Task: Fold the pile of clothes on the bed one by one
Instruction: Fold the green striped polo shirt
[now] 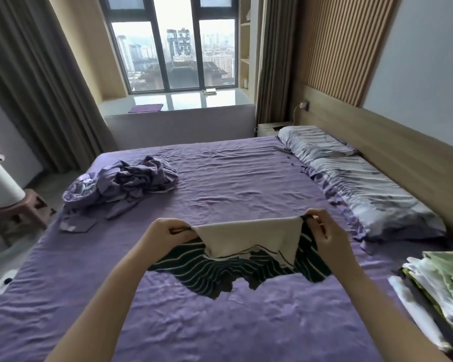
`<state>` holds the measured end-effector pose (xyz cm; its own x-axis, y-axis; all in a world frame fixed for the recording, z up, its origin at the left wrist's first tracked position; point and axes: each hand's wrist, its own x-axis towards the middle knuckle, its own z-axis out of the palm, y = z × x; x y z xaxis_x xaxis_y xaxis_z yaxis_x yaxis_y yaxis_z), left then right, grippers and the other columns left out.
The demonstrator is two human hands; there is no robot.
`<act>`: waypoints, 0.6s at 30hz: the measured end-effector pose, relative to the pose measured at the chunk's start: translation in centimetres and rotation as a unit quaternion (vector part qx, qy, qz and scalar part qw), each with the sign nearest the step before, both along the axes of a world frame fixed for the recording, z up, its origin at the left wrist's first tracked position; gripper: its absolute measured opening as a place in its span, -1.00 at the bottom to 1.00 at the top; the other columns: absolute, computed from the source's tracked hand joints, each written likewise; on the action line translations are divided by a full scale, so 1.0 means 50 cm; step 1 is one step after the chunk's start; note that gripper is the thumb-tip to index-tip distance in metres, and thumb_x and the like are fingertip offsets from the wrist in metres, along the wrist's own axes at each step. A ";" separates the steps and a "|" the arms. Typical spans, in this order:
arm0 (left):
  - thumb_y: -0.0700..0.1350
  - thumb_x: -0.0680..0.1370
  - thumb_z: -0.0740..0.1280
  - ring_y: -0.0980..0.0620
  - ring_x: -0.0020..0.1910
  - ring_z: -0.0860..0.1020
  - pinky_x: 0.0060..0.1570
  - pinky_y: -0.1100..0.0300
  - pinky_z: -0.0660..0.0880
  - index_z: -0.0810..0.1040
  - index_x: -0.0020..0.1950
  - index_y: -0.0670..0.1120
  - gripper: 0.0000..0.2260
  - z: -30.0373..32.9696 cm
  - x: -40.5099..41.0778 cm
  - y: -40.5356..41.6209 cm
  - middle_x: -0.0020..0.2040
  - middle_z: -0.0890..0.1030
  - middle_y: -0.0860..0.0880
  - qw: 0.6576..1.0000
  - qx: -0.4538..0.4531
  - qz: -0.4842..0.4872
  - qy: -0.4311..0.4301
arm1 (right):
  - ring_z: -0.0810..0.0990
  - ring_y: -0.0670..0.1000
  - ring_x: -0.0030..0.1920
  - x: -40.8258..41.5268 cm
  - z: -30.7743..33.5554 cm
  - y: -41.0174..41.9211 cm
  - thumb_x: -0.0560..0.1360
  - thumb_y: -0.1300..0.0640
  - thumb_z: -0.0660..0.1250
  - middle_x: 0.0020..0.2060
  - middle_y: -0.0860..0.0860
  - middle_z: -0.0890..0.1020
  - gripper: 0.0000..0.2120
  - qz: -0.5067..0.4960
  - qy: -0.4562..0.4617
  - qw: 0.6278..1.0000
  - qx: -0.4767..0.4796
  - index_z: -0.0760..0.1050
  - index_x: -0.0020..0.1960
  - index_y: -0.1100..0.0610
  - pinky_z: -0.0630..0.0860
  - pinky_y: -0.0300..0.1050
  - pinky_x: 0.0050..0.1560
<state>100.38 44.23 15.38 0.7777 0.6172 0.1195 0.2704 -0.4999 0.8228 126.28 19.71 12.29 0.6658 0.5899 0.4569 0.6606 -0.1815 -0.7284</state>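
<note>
A dark striped garment with a cream panel (249, 239) hangs between my hands above the purple bed sheet (220, 184). My left hand (168, 232) pinches its upper left corner. My right hand (322, 232) pinches its upper right corner. The cream part droops over the top, and the striped lower part sags down to the sheet. A stack of folded clothes (439, 291) in green, white and dark cloth lies at the bed's right edge.
A crumpled purple bundle of bedding (123, 181) lies at the far left of the bed. Two pillows (364, 186) line the headboard side on the right. A white fan on a brown stool (8, 202) stands left of the bed. A window seat is beyond.
</note>
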 end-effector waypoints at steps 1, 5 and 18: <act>-0.17 0.45 0.46 0.25 -0.39 0.54 -0.34 0.42 0.43 0.65 -0.33 0.21 -0.73 -0.006 -0.008 -0.009 -0.33 0.66 0.10 1.000 -0.001 0.005 0.014 | 0.53 0.05 -0.27 0.001 -0.007 -0.002 0.57 0.25 0.22 -0.22 0.03 0.57 -0.88 0.006 -0.027 1.000 -0.008 0.50 0.05 0.13 0.33 -0.22 -0.31; 0.18 0.38 0.39 0.10 -0.42 0.51 -0.39 0.22 0.41 0.66 -0.28 -0.06 -0.69 -0.038 -0.051 -0.051 -0.41 0.59 -0.05 0.996 -0.058 0.034 0.053 | 0.58 -0.07 -0.21 0.014 -0.028 -0.021 0.53 0.29 0.29 -0.15 -0.01 0.64 -0.86 0.068 -0.029 0.996 -0.059 0.58 0.02 0.15 0.36 -0.42 -0.20; 0.13 0.49 0.36 0.17 -0.14 0.64 -0.15 0.31 0.49 0.68 -0.04 0.12 -0.83 -0.242 -0.045 -0.050 -0.12 0.69 0.10 0.932 -0.273 0.054 0.232 | 0.60 -0.15 -0.06 0.076 -0.226 0.038 0.53 0.10 0.30 -0.10 -0.13 0.64 -0.88 0.228 0.173 0.915 -0.283 0.56 0.03 -0.03 0.50 -0.26 -0.02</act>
<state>98.11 41.71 3.25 0.5970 0.5651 -0.5695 0.6856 0.0093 0.7279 130.09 21.62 0.97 0.3391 0.9193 -0.1996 0.5086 -0.3576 -0.7832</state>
